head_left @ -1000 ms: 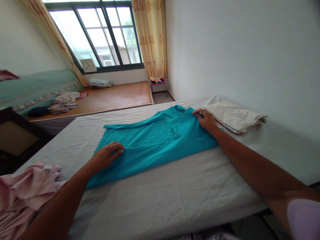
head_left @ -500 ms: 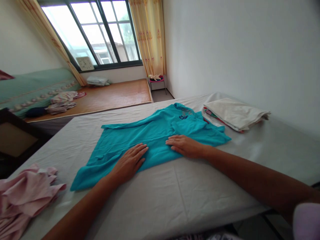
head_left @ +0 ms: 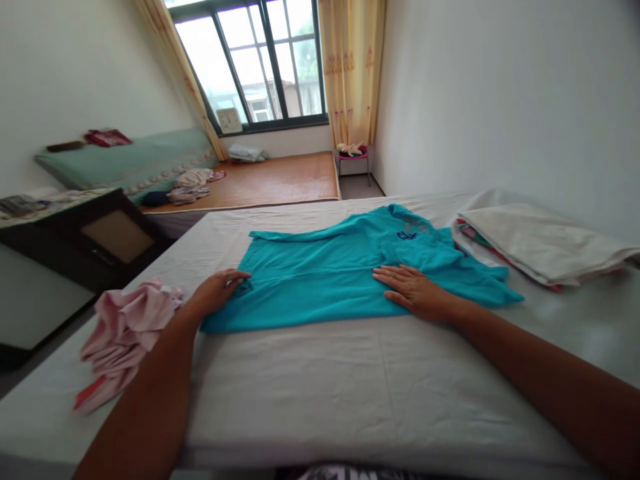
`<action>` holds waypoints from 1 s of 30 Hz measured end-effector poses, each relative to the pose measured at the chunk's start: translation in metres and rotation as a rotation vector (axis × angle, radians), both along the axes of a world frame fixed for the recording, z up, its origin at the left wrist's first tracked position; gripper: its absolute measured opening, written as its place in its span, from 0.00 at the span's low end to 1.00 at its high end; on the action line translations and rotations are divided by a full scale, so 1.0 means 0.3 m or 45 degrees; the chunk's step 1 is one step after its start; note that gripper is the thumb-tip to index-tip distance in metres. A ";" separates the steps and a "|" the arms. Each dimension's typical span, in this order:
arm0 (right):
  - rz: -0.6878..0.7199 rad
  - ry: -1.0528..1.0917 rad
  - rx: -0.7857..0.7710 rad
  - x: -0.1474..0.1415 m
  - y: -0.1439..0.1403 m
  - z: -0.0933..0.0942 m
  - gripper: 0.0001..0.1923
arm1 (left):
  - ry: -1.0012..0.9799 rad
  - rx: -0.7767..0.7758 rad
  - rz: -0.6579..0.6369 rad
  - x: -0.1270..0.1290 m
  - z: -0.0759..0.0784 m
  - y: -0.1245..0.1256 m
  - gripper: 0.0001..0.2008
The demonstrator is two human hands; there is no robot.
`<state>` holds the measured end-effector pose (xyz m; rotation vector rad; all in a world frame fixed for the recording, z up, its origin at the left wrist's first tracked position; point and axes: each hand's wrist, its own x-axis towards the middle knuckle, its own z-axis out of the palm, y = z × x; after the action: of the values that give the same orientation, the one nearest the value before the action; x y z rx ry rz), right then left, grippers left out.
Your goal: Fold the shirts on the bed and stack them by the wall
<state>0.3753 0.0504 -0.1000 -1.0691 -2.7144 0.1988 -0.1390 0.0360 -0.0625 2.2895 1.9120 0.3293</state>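
A turquoise shirt [head_left: 320, 267] with dark lettering near its collar lies folded over on the white-covered surface, its collar end toward the right. At its left end, my left hand [head_left: 220, 291] has its fingers closed on the hem, where the cloth puckers a little. My right hand [head_left: 413, 290] rests flat on the near right part of the shirt, palm down and fingers stretched out. To the left of my left forearm lies a crumpled pink garment [head_left: 130, 320].
A folded off-white cloth [head_left: 540, 240] over something coloured lies at the right by the wall. A dark cabinet [head_left: 100, 233] stands at the left. Behind are a bed with a brown mat [head_left: 295, 177], a small pink stool [head_left: 353, 155] and a window with yellow curtains [head_left: 353, 73].
My left hand has moved left from the shirt's middle to its hem, and the near left corner now lies straighter. My right hand stays flat on the shirt. The view has turned left.
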 end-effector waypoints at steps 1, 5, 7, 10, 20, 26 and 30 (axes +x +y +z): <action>0.000 0.001 0.004 -0.001 0.000 -0.002 0.28 | -0.026 -0.001 0.057 -0.026 0.014 -0.008 0.24; -0.006 -0.010 0.016 -0.002 0.001 -0.004 0.28 | -0.080 -0.103 0.211 -0.051 0.043 -0.044 0.21; -0.008 -0.016 0.030 -0.001 0.003 -0.007 0.28 | -0.151 -0.158 0.170 -0.039 0.046 -0.055 0.20; -0.006 -0.017 0.055 0.001 0.008 -0.014 0.28 | -0.349 -0.131 0.073 -0.023 0.047 -0.063 0.26; 0.015 0.009 0.094 0.005 0.021 -0.035 0.27 | -0.413 0.093 0.094 0.056 0.004 -0.040 0.18; 0.016 0.018 0.106 0.008 0.023 -0.036 0.27 | -0.691 0.320 0.317 0.030 -0.026 -0.002 0.26; 0.008 0.004 0.101 0.008 0.022 -0.033 0.27 | -0.550 0.124 0.099 0.015 -0.041 -0.004 0.28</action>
<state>0.3778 0.0571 -0.1098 -1.0371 -2.6986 0.0926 -0.1346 0.0348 -0.0747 1.9884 1.7927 0.8640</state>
